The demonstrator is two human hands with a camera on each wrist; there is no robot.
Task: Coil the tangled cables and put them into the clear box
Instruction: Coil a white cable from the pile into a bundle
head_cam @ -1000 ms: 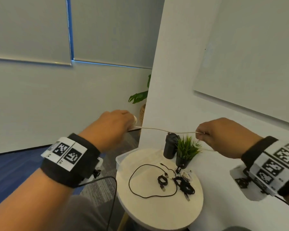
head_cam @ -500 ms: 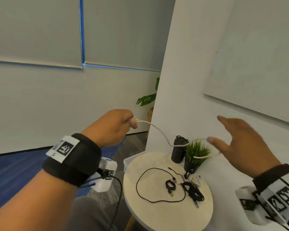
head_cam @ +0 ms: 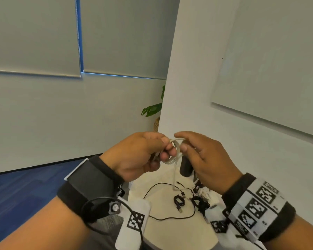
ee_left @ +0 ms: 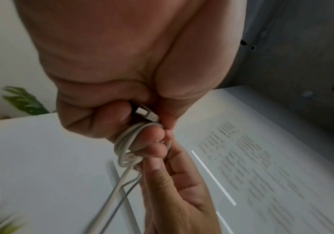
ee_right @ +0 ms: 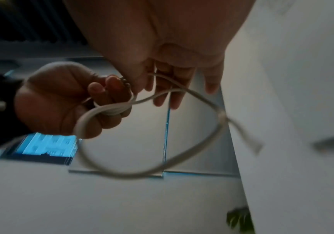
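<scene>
A white cable [head_cam: 175, 156] is wound in small loops around the curled fingers of my left hand [head_cam: 165, 147], held up above the table. In the left wrist view its plug [ee_left: 146, 114] sits tucked against the palm, with the loops [ee_left: 122, 150] below it. My right hand [head_cam: 181, 141] meets the coil from the right. Its thumb and fingers pinch the free strand [ee_right: 156, 76], which swings in one wide loop. The tail hangs down toward the table. A long loose black cable [head_cam: 170, 219] and two small black bundles [head_cam: 178, 202] lie on the table. The clear box is hidden.
The round white table [head_cam: 161, 233] stands below my hands, against a white wall. A black bottle [head_cam: 185, 168] stands at its back, partly behind my right hand. A leafy plant [head_cam: 152, 110] shows beyond the wall corner. Blue carpet lies to the left.
One second ago the white cable was stretched between my hands. My right hand then let go and opened, and has since come in to the left hand, adding a loop to the coil.
</scene>
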